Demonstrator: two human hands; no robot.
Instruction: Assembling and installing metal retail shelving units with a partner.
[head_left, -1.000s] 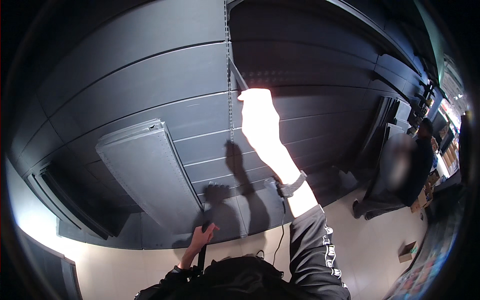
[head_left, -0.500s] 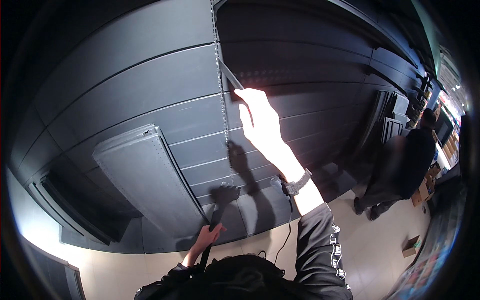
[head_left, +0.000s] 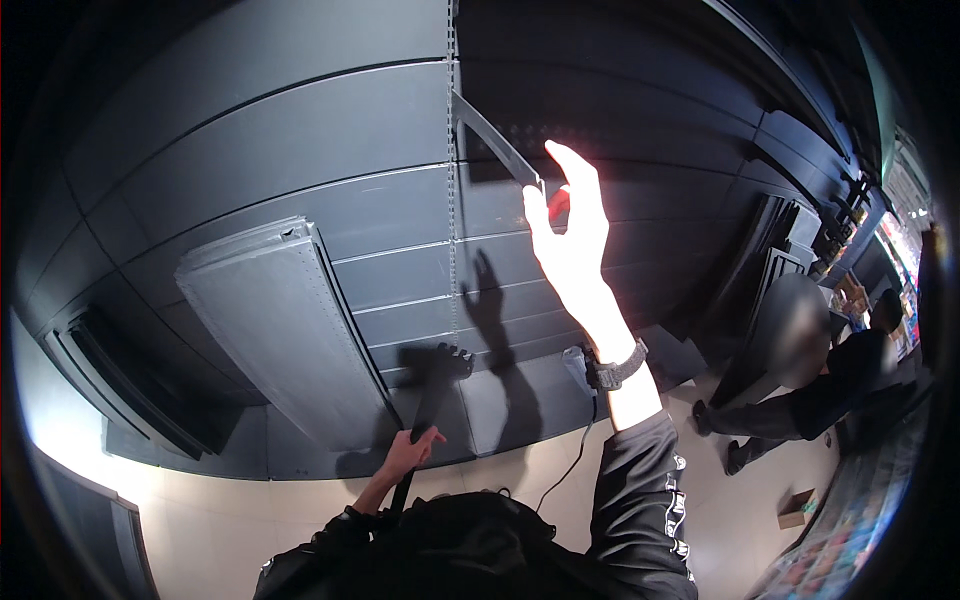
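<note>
A black shelf bracket (head_left: 500, 145) juts out from the slotted upright (head_left: 452, 210) on the dark panelled wall. At its free end is my right hand (head_left: 578, 240), fingers spread, the thumb by the bracket's tip; whether it touches is unclear. Lower down, my left hand (head_left: 405, 457) is closed round dark metal brackets (head_left: 436, 395) whose toothed ends point up toward the wall. How many it holds cannot be made out. A stack of grey metal shelf panels (head_left: 265, 320) leans on the wall to the left of them.
More dark panels (head_left: 130, 390) lean at the far left. On the right, a person (head_left: 800, 390) bends over near other leaning panels (head_left: 785, 250). A small cardboard box (head_left: 797, 508) lies on the pale floor. A cable (head_left: 575, 460) hangs beside my right forearm.
My right hand has come off its grip on the bracket, fingers now spread, and moved right toward the bracket's tip. The left still holds its brackets. The person at right has bent down.
</note>
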